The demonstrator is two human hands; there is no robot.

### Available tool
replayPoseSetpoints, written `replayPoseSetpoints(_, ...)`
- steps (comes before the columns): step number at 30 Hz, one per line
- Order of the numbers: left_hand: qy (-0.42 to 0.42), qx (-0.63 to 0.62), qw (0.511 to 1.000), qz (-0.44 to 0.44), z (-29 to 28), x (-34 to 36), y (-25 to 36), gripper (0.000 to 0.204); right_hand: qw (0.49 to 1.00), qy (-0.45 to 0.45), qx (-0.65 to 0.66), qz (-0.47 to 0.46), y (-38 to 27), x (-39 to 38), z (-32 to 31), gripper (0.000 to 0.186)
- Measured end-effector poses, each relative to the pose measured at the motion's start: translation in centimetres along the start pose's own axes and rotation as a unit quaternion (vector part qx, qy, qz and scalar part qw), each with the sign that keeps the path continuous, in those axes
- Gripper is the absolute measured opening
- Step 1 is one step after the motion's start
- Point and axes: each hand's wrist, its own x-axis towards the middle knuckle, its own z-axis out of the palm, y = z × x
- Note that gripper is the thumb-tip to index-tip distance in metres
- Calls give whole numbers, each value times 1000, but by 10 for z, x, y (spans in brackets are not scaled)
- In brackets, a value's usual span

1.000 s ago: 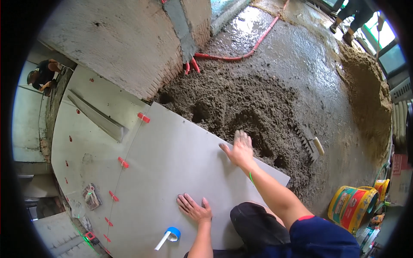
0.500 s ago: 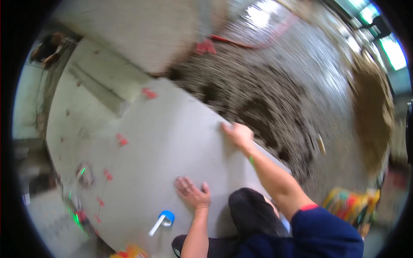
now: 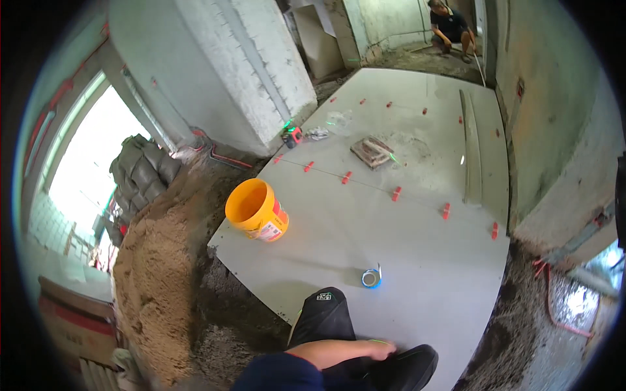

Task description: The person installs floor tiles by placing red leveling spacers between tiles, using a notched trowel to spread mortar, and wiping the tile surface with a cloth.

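My left forearm reaches across my lap from the lower edge, and my left hand (image 3: 381,350) rests by my right knee. Its fingers look curled in; what they may hold is hidden. My right hand is out of view. In front of my knees, a roll of blue tape (image 3: 371,279) lies on the large light grey tile (image 3: 430,260), a loose pale strip standing up from it. Farther left, an orange-yellow bucket (image 3: 251,205) stands near the tile's edge. Red levelling wedges (image 3: 396,193) sit in a row along the joint between tiles.
A mud-caked square tool (image 3: 372,151), a red-and-black laser level (image 3: 292,135) and a long straightedge (image 3: 471,150) lie on the far tile. Left are a sand heap (image 3: 156,280) and stacked sacks (image 3: 140,169). Wet mortar (image 3: 515,332) borders the right side. Another person (image 3: 451,29) squats far back.
My view has swung left, bringing the bucket and sand heap into sight. My left hand has left the tile for my lap; my right hand, earlier at the tile's edge, is out of view.
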Motion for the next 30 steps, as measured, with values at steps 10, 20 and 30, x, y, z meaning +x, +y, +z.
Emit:
replayPoseSetpoints(10,579,-9,795,-179,-167,-161,-57,38,819,-197,505,188,-321,93,10,48)
replayPoseSetpoints(20,408,121,746,-512,-193,-204,-292,93,809,-230,353,-410,-783,304,-41,62)
replayPoseSetpoints(30,601,206,709,-306,-588,-111,-450,69,832,-276,352,-328,-930,378,-54,76)
